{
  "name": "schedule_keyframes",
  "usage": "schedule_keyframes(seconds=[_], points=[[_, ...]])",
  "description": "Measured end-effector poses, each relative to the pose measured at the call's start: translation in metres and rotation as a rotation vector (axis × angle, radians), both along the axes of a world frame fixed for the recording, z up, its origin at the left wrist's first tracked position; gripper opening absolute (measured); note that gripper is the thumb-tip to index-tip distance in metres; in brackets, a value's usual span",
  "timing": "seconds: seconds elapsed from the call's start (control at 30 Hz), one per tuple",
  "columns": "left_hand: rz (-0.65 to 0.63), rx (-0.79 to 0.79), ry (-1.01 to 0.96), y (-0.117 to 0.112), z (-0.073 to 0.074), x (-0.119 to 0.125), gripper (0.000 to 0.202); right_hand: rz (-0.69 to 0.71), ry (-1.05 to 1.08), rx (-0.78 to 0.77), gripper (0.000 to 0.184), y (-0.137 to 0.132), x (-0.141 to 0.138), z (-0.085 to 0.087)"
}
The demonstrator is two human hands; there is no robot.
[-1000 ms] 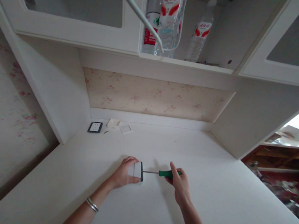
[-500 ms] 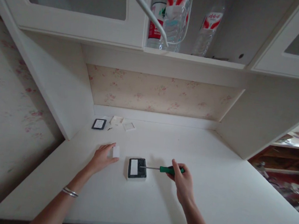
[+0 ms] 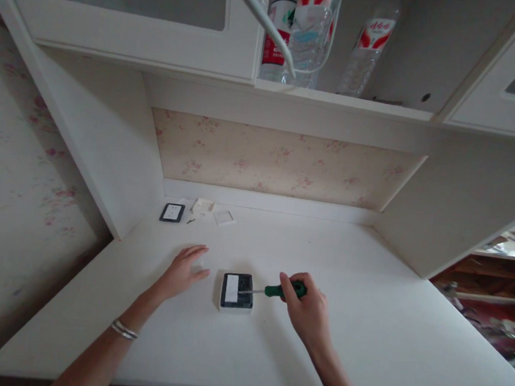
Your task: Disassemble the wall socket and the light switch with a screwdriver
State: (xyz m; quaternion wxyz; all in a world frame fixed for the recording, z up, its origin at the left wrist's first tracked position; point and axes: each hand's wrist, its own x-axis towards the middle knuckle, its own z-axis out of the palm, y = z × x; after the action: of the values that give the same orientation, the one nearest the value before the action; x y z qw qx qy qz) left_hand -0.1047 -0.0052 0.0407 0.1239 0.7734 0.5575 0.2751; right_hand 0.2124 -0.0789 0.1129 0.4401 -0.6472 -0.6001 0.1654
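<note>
As the right hand (image 3: 306, 312) grips a green-handled steel screwdriver (image 3: 283, 291) low so its tip meets the black square plastic switch (image 3: 237, 291), the left hand (image 3: 181, 272) lies open-fingered at nine o'clock.

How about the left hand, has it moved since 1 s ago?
Yes. The left hand came off the switch module and shifted left, nearer the black socket plate at the back-left.

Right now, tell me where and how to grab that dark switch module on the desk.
I'd pinch its front and back edges near the left end, coming from the left with the left hand. The switch module lies flat, and the screwdriver in the right hand occupies its right side.
</note>
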Motion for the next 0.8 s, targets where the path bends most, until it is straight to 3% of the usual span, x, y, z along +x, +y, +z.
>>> schedule_keyframes(seconds=[0.13,0.27,0.43,0.6,0.8], points=[[-0.178,-0.129,-0.109,-0.034,0.013,0.040,0.071,-0.006,0.025,0.005,0.031,0.001,0.000,-0.003],[-0.201,-0.198,-0.128,-0.042,0.013,0.062,0.077,-0.012,-0.028,0.060,0.030,-0.004,-0.004,-0.004],[-0.201,-0.232,-0.167,-0.036,0.010,0.065,0.071,0.005,0.053,0.046,0.031,-0.006,-0.004,-0.009],[-0.233,-0.255,-0.203,-0.037,0.014,0.064,0.070,-0.070,0.398,-0.083,0.039,0.001,0.008,-0.032],[-0.244,-0.255,-0.195,-0.034,0.011,0.063,0.070,-0.113,0.588,-0.107,0.040,0.003,0.013,-0.051]])
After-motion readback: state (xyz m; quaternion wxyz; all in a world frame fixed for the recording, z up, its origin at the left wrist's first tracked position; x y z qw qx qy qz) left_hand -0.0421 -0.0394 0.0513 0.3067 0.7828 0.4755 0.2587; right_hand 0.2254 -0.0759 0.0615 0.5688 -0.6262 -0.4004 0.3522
